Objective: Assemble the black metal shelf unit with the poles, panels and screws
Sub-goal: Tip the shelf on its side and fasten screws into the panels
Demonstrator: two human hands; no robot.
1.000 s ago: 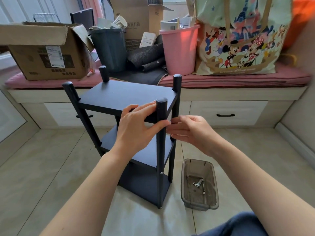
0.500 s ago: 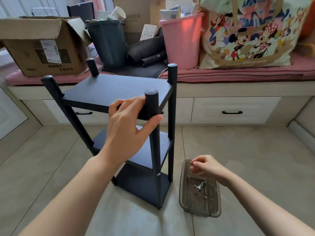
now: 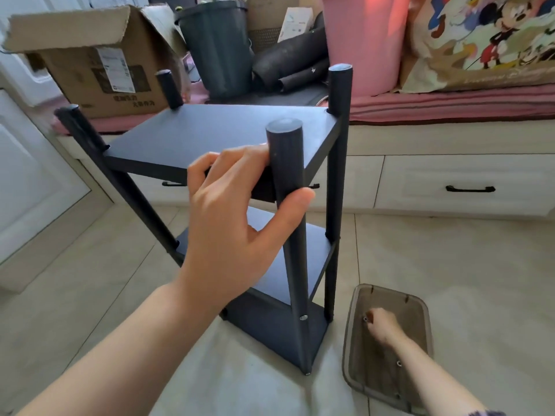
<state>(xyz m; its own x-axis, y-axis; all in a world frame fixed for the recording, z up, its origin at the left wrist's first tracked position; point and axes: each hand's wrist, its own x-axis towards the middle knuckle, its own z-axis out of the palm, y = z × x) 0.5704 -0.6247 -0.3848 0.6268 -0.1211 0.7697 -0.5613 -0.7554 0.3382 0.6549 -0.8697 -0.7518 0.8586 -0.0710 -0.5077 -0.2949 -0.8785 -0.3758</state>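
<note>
The black shelf unit [image 3: 210, 130] stands upright on the tiled floor, with three panels fixed between black poles. My left hand [image 3: 240, 223] grips the near pole [image 3: 285, 151] and the front edge of the top panel. A silver screw head [image 3: 303, 318] shows low on that pole. To the right lies a clear plastic tray [image 3: 420, 307] with loose screws [image 3: 398, 363]. My right hand [image 3: 381, 325] is down inside the tray, its fingers closed around a screw at the far end.
A window bench with a pink cushion [image 3: 450, 100] runs along the back, with white drawers [image 3: 468, 187] below. On it stand a cardboard box [image 3: 99, 67], a dark bin [image 3: 219, 46], a pink bucket [image 3: 363, 40] and a cartoon bag [image 3: 486, 43].
My right hand left the shelf's near pole, dropped to the tray and now reaches deeper into it. My left hand keeps its hold. The view has moved closer and lower.
</note>
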